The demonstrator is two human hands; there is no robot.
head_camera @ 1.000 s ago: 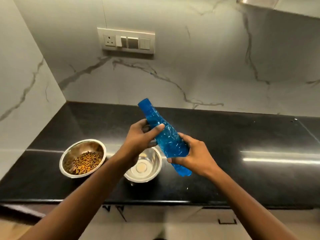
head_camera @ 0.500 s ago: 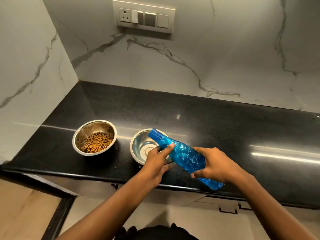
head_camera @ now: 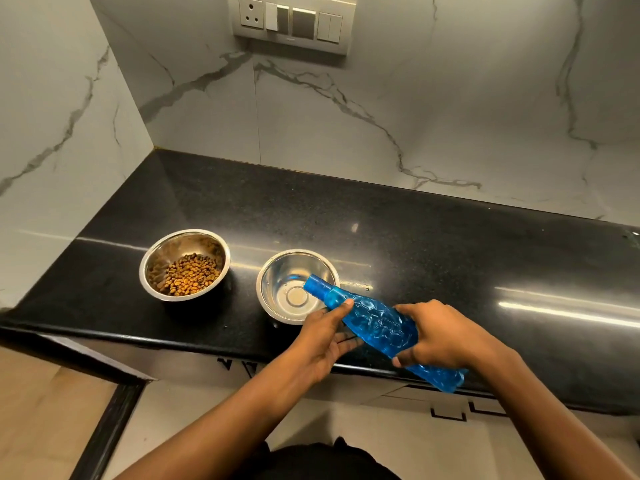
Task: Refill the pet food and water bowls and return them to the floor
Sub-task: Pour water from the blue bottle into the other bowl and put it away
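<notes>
head view: both hands grip a tilted, faceted blue bottle (head_camera: 377,327) over an empty steel bowl (head_camera: 294,271).

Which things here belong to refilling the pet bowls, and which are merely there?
Part of the job: blue bottle, held in both hands, left and right; empty bowl; food bowl.

Merely there: switch panel; counter, which bears the bowls.

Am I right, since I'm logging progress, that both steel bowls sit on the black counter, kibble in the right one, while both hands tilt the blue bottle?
Not quite: the head view shows the brown kibble in the left steel bowl; the right steel bowl holds none. The rest stands.
</notes>
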